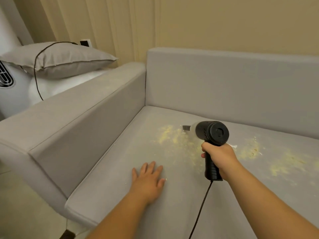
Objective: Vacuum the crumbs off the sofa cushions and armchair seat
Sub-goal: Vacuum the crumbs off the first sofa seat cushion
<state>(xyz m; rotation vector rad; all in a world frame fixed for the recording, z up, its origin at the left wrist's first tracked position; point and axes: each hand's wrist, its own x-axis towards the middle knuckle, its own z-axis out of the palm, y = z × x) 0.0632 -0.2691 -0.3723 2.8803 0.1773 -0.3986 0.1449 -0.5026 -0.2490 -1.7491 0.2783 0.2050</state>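
1. Here, seen from my head camera, my right hand [220,159] is wrapped around the grip of a black handheld vacuum [211,135], nozzle pointing toward 10 o'clock and resting at the edge of the crumbs.
2. My left hand [148,178] lies flat on the grey sofa cushion [107,187], fingers straight, holding nothing, at about 8 o'clock from the vacuum.
3. Yellow crumbs [174,137] spread from just beside the nozzle toward 3 o'clock, well past my right wrist.
4. To do this well, I would keep the nozzle low on the fabric, sweep slowly in overlapping passes toward 3 o'clock, and watch that the cord [200,211] trailing toward 6 o'clock does not drag through the crumbs.
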